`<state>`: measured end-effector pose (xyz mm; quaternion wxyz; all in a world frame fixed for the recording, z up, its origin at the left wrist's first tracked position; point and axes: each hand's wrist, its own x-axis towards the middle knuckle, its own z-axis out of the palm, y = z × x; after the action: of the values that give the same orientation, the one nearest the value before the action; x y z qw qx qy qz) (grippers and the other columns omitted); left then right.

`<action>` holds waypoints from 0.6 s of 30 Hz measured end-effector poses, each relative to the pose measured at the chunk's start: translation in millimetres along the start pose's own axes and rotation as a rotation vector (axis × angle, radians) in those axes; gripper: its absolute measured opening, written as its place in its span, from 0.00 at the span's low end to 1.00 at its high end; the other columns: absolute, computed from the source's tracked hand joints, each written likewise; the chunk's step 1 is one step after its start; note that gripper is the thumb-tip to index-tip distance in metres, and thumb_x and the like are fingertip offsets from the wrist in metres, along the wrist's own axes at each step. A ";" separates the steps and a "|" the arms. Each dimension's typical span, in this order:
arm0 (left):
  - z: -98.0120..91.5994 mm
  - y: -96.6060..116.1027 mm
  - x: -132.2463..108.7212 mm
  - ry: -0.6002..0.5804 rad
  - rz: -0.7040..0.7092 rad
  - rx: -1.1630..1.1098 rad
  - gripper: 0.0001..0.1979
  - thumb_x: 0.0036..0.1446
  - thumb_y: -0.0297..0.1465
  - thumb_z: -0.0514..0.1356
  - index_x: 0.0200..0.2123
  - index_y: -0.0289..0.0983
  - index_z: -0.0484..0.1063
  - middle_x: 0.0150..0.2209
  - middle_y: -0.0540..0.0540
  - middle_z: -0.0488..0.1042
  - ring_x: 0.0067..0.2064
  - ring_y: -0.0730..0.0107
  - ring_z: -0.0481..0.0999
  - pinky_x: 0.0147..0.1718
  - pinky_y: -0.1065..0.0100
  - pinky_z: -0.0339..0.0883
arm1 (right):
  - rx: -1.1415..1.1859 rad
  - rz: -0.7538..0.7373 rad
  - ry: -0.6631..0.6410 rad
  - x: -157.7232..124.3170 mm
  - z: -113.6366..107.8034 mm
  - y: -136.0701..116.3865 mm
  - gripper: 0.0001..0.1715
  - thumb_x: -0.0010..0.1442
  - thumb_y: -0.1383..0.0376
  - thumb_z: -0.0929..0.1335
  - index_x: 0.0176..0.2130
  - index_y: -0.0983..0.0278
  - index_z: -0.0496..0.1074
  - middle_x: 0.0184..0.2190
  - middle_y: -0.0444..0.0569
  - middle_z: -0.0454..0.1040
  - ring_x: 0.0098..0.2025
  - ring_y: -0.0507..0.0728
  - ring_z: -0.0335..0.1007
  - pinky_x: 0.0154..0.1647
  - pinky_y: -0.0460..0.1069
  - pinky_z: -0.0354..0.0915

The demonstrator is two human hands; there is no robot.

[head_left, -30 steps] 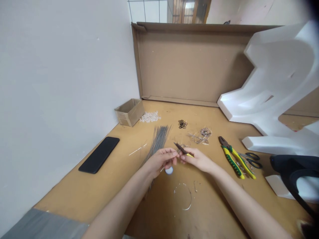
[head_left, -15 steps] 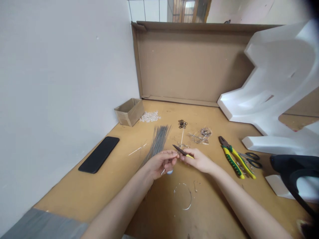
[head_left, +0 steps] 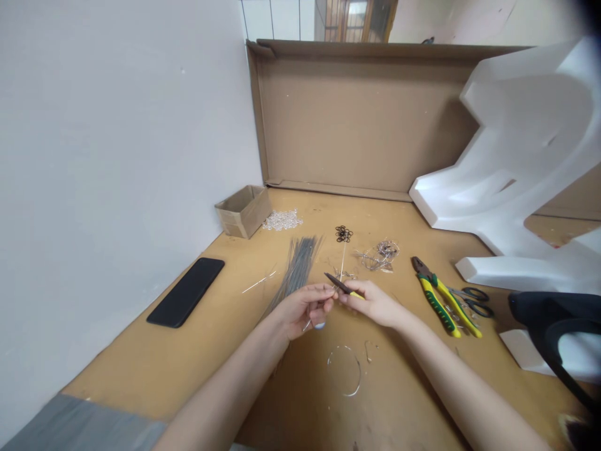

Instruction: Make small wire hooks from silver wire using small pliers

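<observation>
My left hand (head_left: 310, 307) is closed, thumb and fingers pinching a thin metal wire (head_left: 343, 260) whose long end sticks up past the tool. In my right hand (head_left: 373, 303) are dark-jawed pliers (head_left: 339, 283) with yellow handles, mostly hidden by the fingers. Their jaws point up and left and meet the wire just beside my left fingertips. Behind my left hand lies a bundle of straight grey wires (head_left: 300, 260). A wire ring (head_left: 344, 371) and a small bent wire piece (head_left: 369, 351) rest on the table nearer to me.
Black rings (head_left: 344, 234), a tangle of wire (head_left: 382, 254) and clear beads (head_left: 283, 220) lie further back, by a small cardboard box (head_left: 243, 216). Yellow-green pliers (head_left: 441, 297) and scissors (head_left: 474, 300) are at right, near white foam (head_left: 493, 272). A black phone (head_left: 186, 292) lies left.
Almost nothing differs. Both hands, the pliers and the wire hold nearly the same position.
</observation>
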<state>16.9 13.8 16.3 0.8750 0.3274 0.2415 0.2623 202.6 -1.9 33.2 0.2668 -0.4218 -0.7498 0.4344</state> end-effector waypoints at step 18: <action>0.3 -0.6 0.1 -0.033 -0.007 -0.036 0.04 0.51 0.26 0.59 0.28 0.31 0.66 0.19 0.53 0.66 0.12 0.88 0.53 0.13 0.81 0.45 | 0.267 0.026 -0.110 -1.2 -1.4 7.4 0.17 0.58 0.56 0.63 0.37 0.67 0.70 0.28 0.47 0.69 0.26 0.50 0.61 0.28 0.46 0.60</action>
<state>17.4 13.4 16.0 0.8856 0.3150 0.2233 0.2582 207.3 -0.4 27.3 0.2735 -0.3680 -0.6932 0.5561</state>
